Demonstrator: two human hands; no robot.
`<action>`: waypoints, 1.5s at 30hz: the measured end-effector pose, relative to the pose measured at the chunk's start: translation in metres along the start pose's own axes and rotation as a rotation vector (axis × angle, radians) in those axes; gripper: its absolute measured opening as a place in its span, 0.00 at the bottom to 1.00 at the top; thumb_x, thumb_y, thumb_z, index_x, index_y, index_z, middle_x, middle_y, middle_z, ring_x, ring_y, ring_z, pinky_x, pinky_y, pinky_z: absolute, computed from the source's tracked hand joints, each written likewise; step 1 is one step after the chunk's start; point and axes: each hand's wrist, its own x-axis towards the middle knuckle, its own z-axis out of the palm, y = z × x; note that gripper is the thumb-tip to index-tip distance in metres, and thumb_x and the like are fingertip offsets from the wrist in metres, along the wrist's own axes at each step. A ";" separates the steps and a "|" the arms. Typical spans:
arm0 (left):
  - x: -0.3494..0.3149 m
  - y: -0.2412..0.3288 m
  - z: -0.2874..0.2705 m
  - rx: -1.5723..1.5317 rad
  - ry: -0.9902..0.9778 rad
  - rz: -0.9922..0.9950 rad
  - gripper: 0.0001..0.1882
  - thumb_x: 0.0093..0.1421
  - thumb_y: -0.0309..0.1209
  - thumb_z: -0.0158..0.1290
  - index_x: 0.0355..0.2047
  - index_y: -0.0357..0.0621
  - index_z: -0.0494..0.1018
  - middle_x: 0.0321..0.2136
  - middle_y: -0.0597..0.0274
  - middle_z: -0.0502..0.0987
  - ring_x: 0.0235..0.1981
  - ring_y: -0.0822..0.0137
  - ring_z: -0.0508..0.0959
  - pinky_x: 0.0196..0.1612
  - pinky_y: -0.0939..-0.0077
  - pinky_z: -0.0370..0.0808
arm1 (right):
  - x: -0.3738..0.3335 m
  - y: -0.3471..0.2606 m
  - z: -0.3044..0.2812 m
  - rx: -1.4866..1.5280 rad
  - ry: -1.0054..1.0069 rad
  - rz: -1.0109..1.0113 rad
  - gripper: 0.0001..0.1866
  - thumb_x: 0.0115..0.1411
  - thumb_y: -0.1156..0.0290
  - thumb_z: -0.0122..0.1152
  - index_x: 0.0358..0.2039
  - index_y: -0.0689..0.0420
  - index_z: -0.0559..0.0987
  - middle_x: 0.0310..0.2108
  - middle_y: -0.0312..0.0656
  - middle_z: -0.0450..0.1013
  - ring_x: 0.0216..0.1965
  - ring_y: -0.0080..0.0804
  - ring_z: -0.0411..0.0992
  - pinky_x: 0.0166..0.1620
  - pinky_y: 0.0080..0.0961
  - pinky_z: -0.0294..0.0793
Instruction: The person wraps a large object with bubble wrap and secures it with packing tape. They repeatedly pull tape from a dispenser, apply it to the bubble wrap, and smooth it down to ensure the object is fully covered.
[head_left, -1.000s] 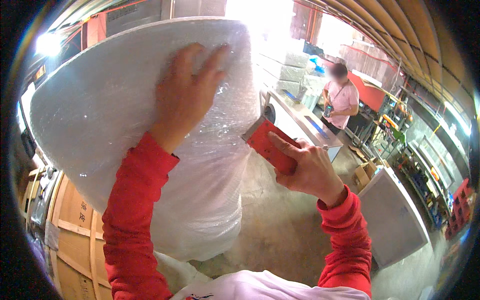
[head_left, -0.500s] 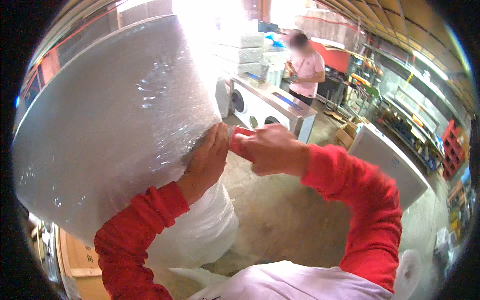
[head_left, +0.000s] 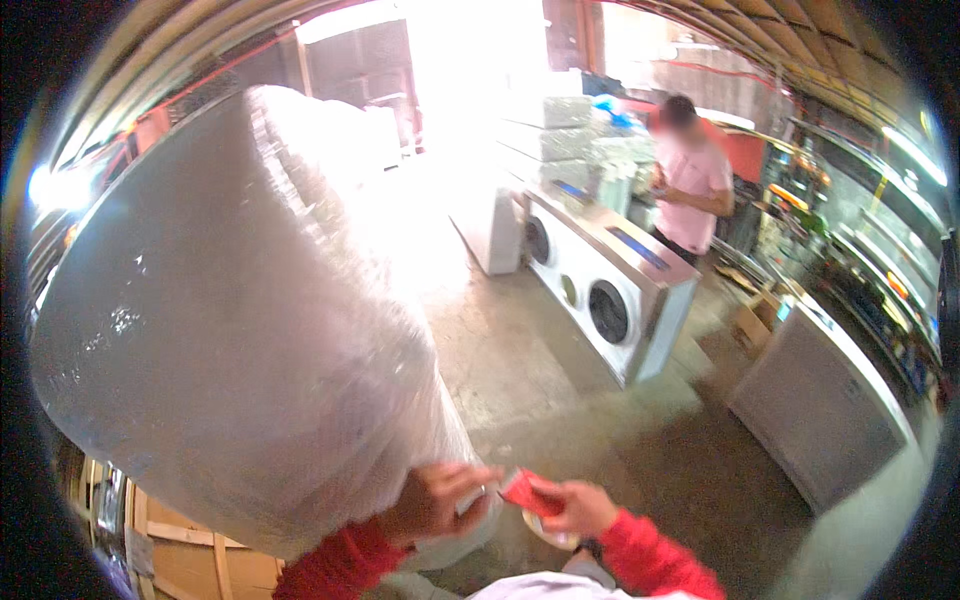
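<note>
While the right hand point(head_left: 582, 508) grips a red hand tool point(head_left: 527, 492) with closed fingers, the left hand point(head_left: 440, 500) is just left of it, its bent fingers pointing toward the tool's end; I cannot tell whether they pinch anything. Both hands are at the near side, and the left one overlaps the lower right edge of a large bundle point(head_left: 220, 330) in clear plastic wrapping, which fills the left. Behind its near end, to the left, is a wooden crate point(head_left: 180, 545). Farther off, right of the bundle, a white unit point(head_left: 578, 268) with round dark doors rests on the floor point(head_left: 480, 370). A person in a pink shirt point(head_left: 692, 185) stands beyond it, and a pale, flat-sided box point(head_left: 815, 410) is at the right.
</note>
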 end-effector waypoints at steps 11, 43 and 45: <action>0.113 -0.049 0.216 -0.249 -0.345 -0.388 0.16 0.67 0.38 0.58 0.53 0.48 0.78 0.37 0.56 0.83 0.35 0.51 0.83 0.38 0.59 0.81 | 0.016 0.195 -0.102 -0.116 0.335 0.142 0.34 0.51 0.57 0.70 0.62 0.39 0.77 0.35 0.52 0.78 0.27 0.48 0.79 0.32 0.43 0.78; 0.238 -0.558 0.074 0.679 0.601 -1.099 0.08 0.59 0.27 0.63 0.39 0.48 0.84 0.27 0.62 0.84 0.25 0.63 0.83 0.29 0.69 0.79 | 0.906 0.186 -0.117 0.191 -0.277 -0.750 0.49 0.42 0.52 0.79 0.65 0.55 0.72 0.39 0.48 0.80 0.38 0.46 0.81 0.43 0.37 0.81; 0.240 -0.580 0.065 0.815 0.646 -1.108 0.08 0.58 0.27 0.63 0.40 0.48 0.83 0.27 0.63 0.83 0.25 0.65 0.83 0.29 0.70 0.79 | 0.976 0.146 -0.104 0.377 -0.339 -0.776 0.45 0.44 0.56 0.81 0.62 0.61 0.75 0.45 0.50 0.81 0.45 0.42 0.82 0.48 0.34 0.80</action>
